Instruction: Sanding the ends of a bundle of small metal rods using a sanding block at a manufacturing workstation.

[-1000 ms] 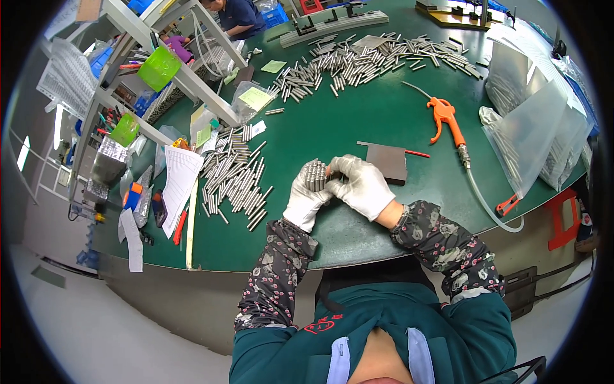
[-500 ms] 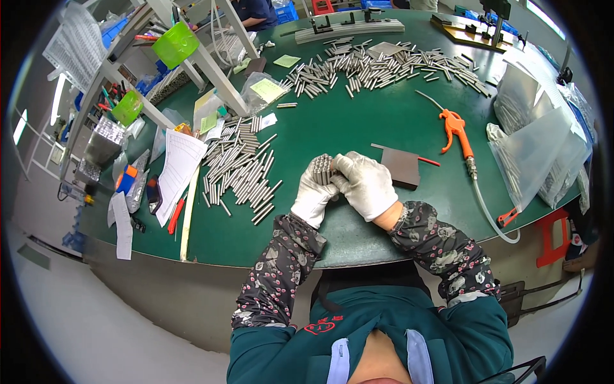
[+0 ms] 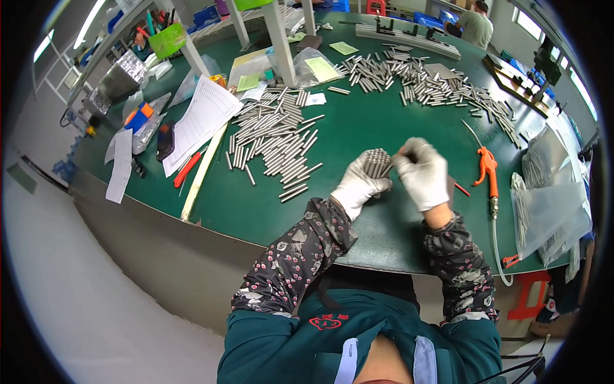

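My left hand [image 3: 359, 185], in a white glove, is closed round a tight bundle of short metal pins [image 3: 377, 164], their ends facing up. Just right of the bundle is my gloved right hand [image 3: 423, 173], raised and slightly blurred. Its fingers are curled together toward the pins; whatever they hold is hidden. Behind the right wrist a dark flat block [image 3: 451, 187] is mostly covered, with a thin red stick [image 3: 462, 189] beside it. Loose metal pins [image 3: 281, 137] lie to the left of my hands, and a second spread of pins [image 3: 428, 83] lies farther back.
An orange air gun [image 3: 488, 168] with a hose lies right, near clear plastic bags [image 3: 553, 205]. Paper sheets [image 3: 203, 121], a red-handled cutter [image 3: 187, 169] and a pale strip [image 3: 204, 173] are left. A shelf post [image 3: 281, 45] stands at the back left.
My right hand has come off the bundle and moved right, now over the dark block. The left hand still holds the pins. The whole view has swung round.
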The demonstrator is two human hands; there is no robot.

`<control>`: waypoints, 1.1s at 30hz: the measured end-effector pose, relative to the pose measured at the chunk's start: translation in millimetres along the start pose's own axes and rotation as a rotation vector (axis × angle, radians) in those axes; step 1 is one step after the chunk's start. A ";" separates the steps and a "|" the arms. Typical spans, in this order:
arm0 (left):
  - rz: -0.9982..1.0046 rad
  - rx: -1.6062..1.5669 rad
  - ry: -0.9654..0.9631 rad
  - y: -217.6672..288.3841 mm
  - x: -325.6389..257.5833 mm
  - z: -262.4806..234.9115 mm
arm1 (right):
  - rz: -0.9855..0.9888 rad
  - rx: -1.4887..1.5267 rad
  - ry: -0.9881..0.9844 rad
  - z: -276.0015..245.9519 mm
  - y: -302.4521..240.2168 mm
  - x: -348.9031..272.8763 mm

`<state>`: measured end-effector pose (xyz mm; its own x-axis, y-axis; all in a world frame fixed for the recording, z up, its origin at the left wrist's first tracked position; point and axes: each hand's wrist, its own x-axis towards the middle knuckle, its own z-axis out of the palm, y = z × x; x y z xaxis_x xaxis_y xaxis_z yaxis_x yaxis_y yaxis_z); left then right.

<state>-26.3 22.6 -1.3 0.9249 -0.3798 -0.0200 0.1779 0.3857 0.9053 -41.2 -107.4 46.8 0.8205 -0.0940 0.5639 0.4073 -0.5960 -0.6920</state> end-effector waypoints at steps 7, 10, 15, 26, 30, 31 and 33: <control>0.445 0.092 0.055 -22.4 20.5 -7.9 | -0.144 0.249 -0.287 39.4 -58.4 24.1; 0.396 0.066 0.036 -23.0 26.5 -6.3 | 0.121 0.256 -0.495 85.1 -64.4 25.4; 0.286 0.015 0.020 -15.4 18.3 -4.1 | 0.237 0.091 -0.577 124.7 -46.8 31.9; 0.022 0.038 0.050 -7.2 4.6 0.3 | 0.147 0.194 -0.043 -2.7 -10.9 8.4; 0.067 0.088 0.102 -8.6 3.1 4.8 | 0.199 0.181 -0.045 -6.0 32.4 -17.2; 0.109 0.066 0.096 -12.7 2.6 1.0 | 0.328 0.261 -0.137 -5.2 25.8 -20.7; 0.179 0.044 0.031 -24.0 6.8 -7.0 | 0.333 0.345 -0.228 3.1 32.9 -26.0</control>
<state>-21.9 16.6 -26.1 0.9506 -0.2817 0.1303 -0.0045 0.4073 0.9133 -47.8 -122.1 8.0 0.9785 -0.0351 0.2030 0.1869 -0.2631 -0.9465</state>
